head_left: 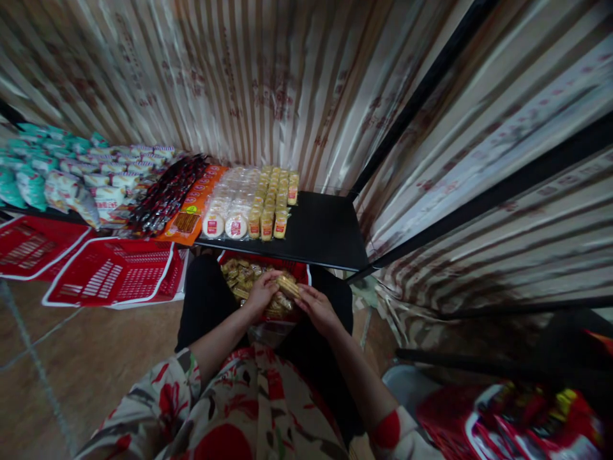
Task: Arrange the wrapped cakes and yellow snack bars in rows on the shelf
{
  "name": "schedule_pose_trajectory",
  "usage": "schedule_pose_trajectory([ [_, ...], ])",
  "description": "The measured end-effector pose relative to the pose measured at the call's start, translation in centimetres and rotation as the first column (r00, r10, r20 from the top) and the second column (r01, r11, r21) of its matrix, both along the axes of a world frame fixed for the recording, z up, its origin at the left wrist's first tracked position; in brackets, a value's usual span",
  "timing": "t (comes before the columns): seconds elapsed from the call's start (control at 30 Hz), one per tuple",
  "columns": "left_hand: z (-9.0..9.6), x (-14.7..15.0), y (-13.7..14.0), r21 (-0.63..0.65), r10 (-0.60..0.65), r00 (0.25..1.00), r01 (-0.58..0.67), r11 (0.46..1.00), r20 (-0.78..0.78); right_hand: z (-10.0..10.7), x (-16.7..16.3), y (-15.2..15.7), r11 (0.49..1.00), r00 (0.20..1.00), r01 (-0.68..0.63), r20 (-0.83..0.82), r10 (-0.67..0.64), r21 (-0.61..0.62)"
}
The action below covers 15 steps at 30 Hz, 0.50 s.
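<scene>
Between my two hands is a small clear-wrapped yellow snack packet [288, 285]. The fingers of my left hand [262, 292] pinch its left end. On its other end, my right hand [318, 308] closes with thumb and fingertips. Both hands are above a red basket [302, 273] between my knees, filled with similar wrapped snacks [239, 271]. Just beyond the basket, rows of yellow wrapped snacks [267, 220] stand on a black shelf [325, 223]. The print on the held packet is too blurred to read.
Left along the shelf lie round white packets [236, 223], an orange pack [189, 207], dark sticks [167, 191] and teal bags [31, 182]. Red baskets [115, 271] sit on the floor at left. Black frame bars [412, 108] and striped sheeting [215, 83] rise behind; another basket [450, 415] is at lower right.
</scene>
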State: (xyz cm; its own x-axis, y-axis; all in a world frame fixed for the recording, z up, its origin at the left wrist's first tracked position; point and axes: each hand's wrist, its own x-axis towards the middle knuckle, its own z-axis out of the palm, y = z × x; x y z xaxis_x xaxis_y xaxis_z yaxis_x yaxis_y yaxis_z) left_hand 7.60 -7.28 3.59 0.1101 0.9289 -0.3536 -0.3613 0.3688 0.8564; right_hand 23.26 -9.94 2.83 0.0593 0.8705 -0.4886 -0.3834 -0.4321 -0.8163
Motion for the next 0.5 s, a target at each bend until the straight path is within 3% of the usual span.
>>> schedule_pose_trajectory([
  [0.1, -0.1, 0.1, 0.4, -0.010, 0.010, 1.000, -0.010, 1.000, -0.015, 0.0, 0.0, -0.2, 0.998, 1.000, 0.017, 0.017, -0.018, 0.053],
  [0.3, 0.7, 0.5, 0.6, -0.081, 0.070, 0.992, -0.062, 0.995, 0.108, 0.6, 0.0, -0.1, 0.974, 0.989, 0.072, 0.110, -0.097, 0.217],
  [0.5, 0.8, 1.0, 0.9, -0.097, 0.040, 0.994, -0.030, 0.995, 0.105, 0.1, 0.1, 0.1, 0.963, 0.985, 0.083, 0.124, -0.118, 0.256],
])
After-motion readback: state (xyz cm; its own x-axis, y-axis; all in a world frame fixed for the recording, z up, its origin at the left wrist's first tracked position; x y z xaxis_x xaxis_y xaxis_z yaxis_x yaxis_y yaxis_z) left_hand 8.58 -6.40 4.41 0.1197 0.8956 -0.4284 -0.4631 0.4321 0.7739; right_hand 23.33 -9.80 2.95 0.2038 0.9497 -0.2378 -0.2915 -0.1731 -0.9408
